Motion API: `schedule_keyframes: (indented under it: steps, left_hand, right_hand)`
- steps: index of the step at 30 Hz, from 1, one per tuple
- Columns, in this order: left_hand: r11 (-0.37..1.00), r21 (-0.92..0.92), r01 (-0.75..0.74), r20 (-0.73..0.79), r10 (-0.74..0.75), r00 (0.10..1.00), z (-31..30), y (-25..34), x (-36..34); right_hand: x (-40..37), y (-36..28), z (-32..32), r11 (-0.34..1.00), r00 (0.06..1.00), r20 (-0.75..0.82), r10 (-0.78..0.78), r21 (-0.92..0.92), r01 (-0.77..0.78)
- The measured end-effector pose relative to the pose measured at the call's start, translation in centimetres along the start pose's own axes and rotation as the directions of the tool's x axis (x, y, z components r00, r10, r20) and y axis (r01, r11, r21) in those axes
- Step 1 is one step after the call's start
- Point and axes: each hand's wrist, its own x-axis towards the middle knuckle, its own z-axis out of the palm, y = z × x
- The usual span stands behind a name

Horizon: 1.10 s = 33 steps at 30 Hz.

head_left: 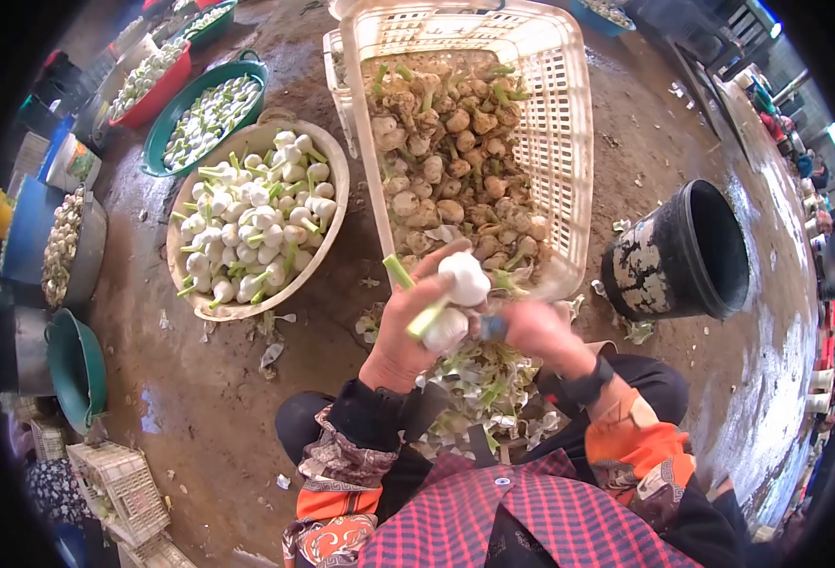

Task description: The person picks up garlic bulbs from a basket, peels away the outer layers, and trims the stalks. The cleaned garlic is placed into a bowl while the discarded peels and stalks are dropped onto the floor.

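My left hand (pixel 408 322) is closed around two white garlic bulbs (pixel 463 279) with short green stems, held above my lap. Just to its right, my right hand (pixel 538 333) is blurred by motion, its fingers curled round a small bluish thing beside the lower bulb. Beyond both hands stands a white plastic crate (pixel 555 123) holding brown, unpeeled garlic (pixel 455 161). Peelings and cut leaves (pixel 493 388) lie beneath the hands, between my knees. A round beige basket (pixel 337 204) on the left is heaped with clean white garlic (pixel 257 222).
A black bucket (pixel 630 270) lies tilted at the right. Green tubs (pixel 157 142), a red tub (pixel 176 80) and other containers of garlic line the left. An empty green tub (pixel 75 364) and white crates (pixel 124 483) are at lower left. People sit along the far right.
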Motion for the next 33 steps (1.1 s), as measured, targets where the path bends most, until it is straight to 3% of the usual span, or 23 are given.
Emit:
schedule_keyframes:
  steps: [1, 3, 5, 6, 9, 12, 13, 16, 17, 19, 20, 21, 22, 23, 24, 25, 27, 28, 29, 30, 31, 33]
  left_hand:
    - [0.998, -0.059, -0.013, -0.037, 0.011, 0.999, -0.2, -0.1, 0.0]
    - [0.984, -0.172, -0.044, -0.112, 0.025, 0.993, -0.5, -0.1, 0.2]
    - [0.983, -0.17, -0.068, -0.137, 0.045, 0.99, -1.0, -0.4, 0.3]
    - [0.982, -0.175, -0.075, -0.178, 0.043, 0.983, -0.7, -0.5, 0.3]
    - [0.988, -0.108, -0.114, -0.262, 0.083, 0.961, -0.7, -1.1, 0.9]
    - [0.979, 0.088, -0.186, -0.327, 0.205, 0.922, -0.3, -1.9, 1.2]
    - [0.938, 0.322, -0.127, -0.289, 0.225, 0.931, 0.4, -2.0, 1.0]
    - [0.851, 0.503, -0.15, 0.011, 0.168, 0.986, -0.2, -4.6, 1.2]
    - [0.865, 0.487, -0.125, 0.064, 0.108, 0.992, 0.3, -4.5, 1.1]
    - [0.774, 0.546, -0.32, 0.125, 0.303, 0.945, 0.9, -4.8, 1.6]
    - [0.802, 0.554, -0.223, 0.046, 0.238, 0.97, 0.9, -4.6, 1.6]
    - [0.824, 0.553, -0.124, -0.035, 0.172, 0.984, 0.8, -4.3, 1.4]
    - [0.839, 0.543, -0.025, -0.115, 0.104, 0.988, 0.6, -4.0, 1.2]
    - [0.878, 0.478, 0.024, -0.17, 0.066, 0.983, 0.2, -3.9, 1.1]
    - [0.911, 0.406, 0.074, -0.22, 0.019, 0.975, -0.4, -4.1, 1.0]
    - [0.936, 0.33, 0.124, -0.26, -0.036, 0.965, -0.7, -4.4, 1.0]
    - [0.9, 0.407, 0.159, -0.281, -0.043, 0.959, 0.3, -4.6, 1.1]
    - [0.882, 0.433, 0.187, -0.278, -0.066, 0.958, 0.5, -4.6, 1.1]
    - [0.862, 0.46, 0.214, -0.28, -0.088, 0.956, 0.5, -4.6, 1.0]
    - [0.867, 0.449, 0.215, -0.281, -0.091, 0.955, 0.2, -5.0, 1.1]
    - [0.858, 0.463, 0.224, -0.276, -0.101, 0.956, 0.1, -5.0, 1.1]
    - [0.837, 0.488, 0.247, -0.274, -0.121, 0.954, -0.1, -5.1, 1.0]
  right_hand:
    - [-0.7, -1.5, 0.4, 0.972, 0.973, 0.213, 0.089, -0.23, -0.039]
    - [-1.7, -2.0, 0.2, 0.992, 0.997, -0.06, 0.045, -0.117, -0.051]
    - [-1.6, -1.6, -0.6, 0.93, 0.906, -0.42, 0.047, 0.349, 0.114]
    - [-1.8, -1.4, -1.4, 0.749, 0.935, -0.353, 0.039, 0.629, 0.207]
    - [-2.8, -2.6, -2.8, 0.25, 0.94, -0.333, -0.075, 0.906, 0.34]
    - [-2.5, -4.3, -1.5, -0.181, 0.894, -0.407, -0.189, 0.909, 0.375]
    - [-2.9, -5.3, -1.5, -0.013, 0.934, -0.35, -0.074, 0.936, 0.351]
    - [-1.7, -5.2, 0.3, -0.356, 0.968, -0.173, 0.18, 0.906, 0.228]
    - [-1.3, -3.4, 0.9, -0.549, 0.98, -0.183, 0.077, 0.813, 0.195]
    - [-0.6, 2.0, 2.2, -0.841, 0.96, -0.251, -0.124, 0.541, 0.033]
    - [-1.3, 2.2, -0.5, -0.662, 0.927, -0.245, 0.283, 0.649, 0.374]
    - [-3.1, 3.5, -3.6, -0.665, 0.883, -0.2, 0.424, 0.593, 0.453]
    - [-2.9, 8.3, -4.7, -0.669, 0.769, -0.539, 0.344, 0.434, 0.603]
    - [-3.4, 12.0, -6.8, -0.598, 0.663, -0.639, 0.391, 0.371, 0.71]
    - [-3.7, 14.7, -9.0, -0.72, 0.521, -0.79, 0.324, 0.151, 0.678]
    - [-4.0, 16.0, -10.4, -0.682, 0.471, -0.732, 0.493, 0.011, 0.731]
    - [-2.7, 16.3, -12.1, -0.678, 0.615, -0.46, 0.64, 0.038, 0.734]
    - [0.1, 17.8, -10.7, -0.569, 0.605, -0.561, 0.565, 0.265, 0.778]
    - [2.0, 14.5, -9.9, -0.237, 0.533, -0.632, 0.563, 0.494, 0.836]
    - [3.8, 11.1, -9.1, 0.145, 0.455, -0.696, 0.555, 0.62, 0.771]
    - [6.6, 11.4, -7.2, 0.574, 0.576, -0.761, 0.299, 0.625, 0.529]
    - [10.8, 8.1, -4.1, 0.912, 0.663, -0.746, -0.063, 0.227, 0.342]
